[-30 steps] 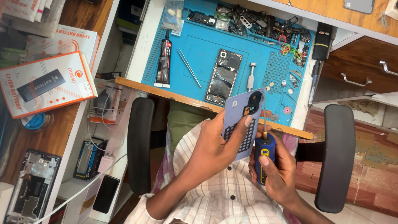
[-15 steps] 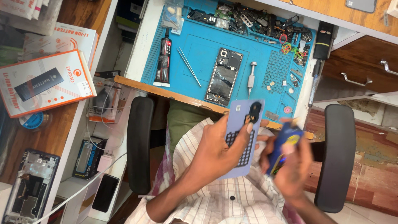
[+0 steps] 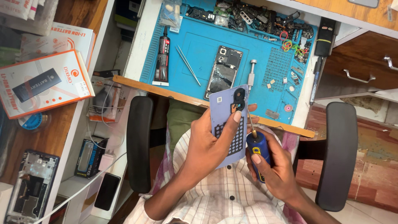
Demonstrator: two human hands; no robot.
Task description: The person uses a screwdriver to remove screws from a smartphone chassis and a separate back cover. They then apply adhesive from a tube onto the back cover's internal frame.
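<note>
A phone repair workshop: blue repair mat (image 3: 199,49), opened phone (image 3: 224,70), loose parts (image 3: 257,18), tweezers (image 3: 188,64).

A blue work mat (image 3: 199,45) covers a white bench top. On it lie an opened phone (image 3: 224,71) showing its insides, a black glue tube (image 3: 162,56), 2 thin metal tweezers (image 3: 188,65) and a small metal cylinder tool (image 3: 251,74). Loose small parts (image 3: 257,18) crowd the mat's far edge. At the left sit orange-and-white boxes (image 3: 43,83). 2 black chair armrests (image 3: 139,143) flank the seat. Wooden drawers (image 3: 365,62) stand at the right.
</note>
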